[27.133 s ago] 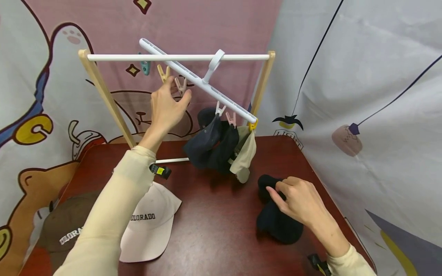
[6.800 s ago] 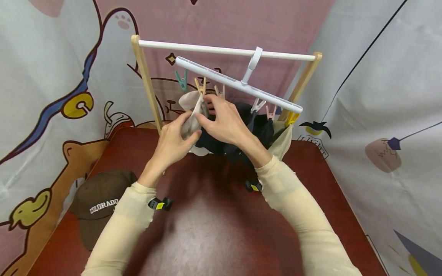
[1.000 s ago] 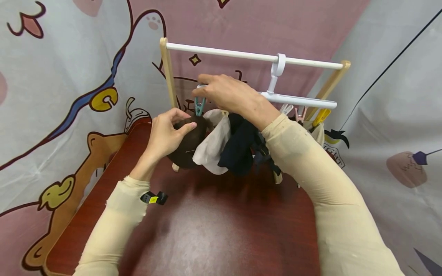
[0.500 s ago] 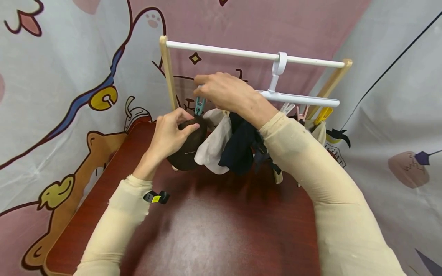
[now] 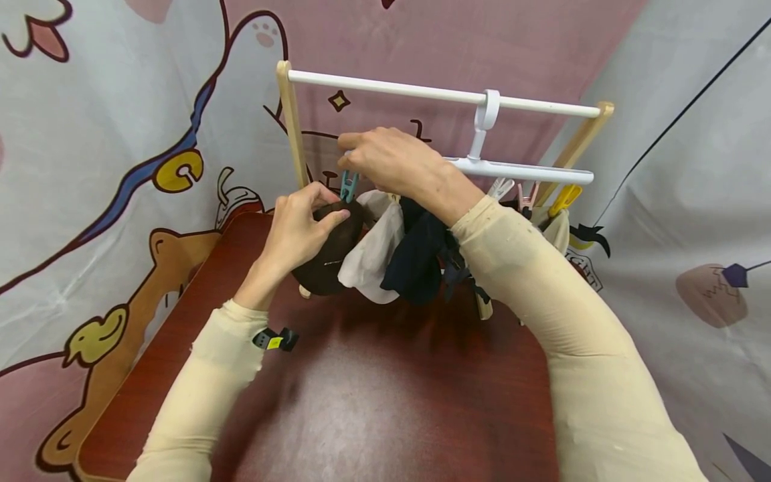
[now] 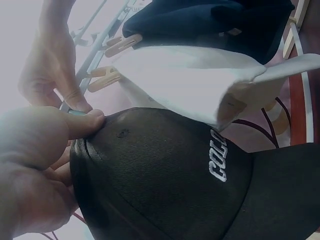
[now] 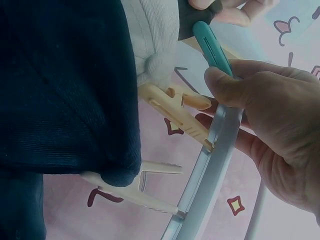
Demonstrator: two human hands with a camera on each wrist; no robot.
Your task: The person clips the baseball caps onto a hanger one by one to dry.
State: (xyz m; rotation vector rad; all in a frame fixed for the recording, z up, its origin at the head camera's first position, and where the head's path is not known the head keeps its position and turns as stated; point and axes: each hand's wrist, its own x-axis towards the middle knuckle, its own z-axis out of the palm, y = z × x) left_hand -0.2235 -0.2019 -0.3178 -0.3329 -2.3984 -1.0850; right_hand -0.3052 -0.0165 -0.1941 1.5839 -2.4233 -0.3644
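My left hand pinches the edge of a brown baseball cap between thumb and fingers. White lettering shows on its front in the left wrist view. At the hanger's left end, my right hand pinches a teal clip that meets the cap's edge. The white hanger bar is partly hidden behind that hand. Beside the brown cap hangs a pale cap from a cream clip, then a navy cap from a pale clip.
A wooden-ended rack with a white rail carries the hanger by its hook. To the right are a white clip, a pink clip and a yellow clip with a beige cap. All stand over a reddish-brown table.
The pale and brown caps earlier lay on the table, and the navy one was by my right hand; now they are up at the hanger. Over the last second my hands barely move.
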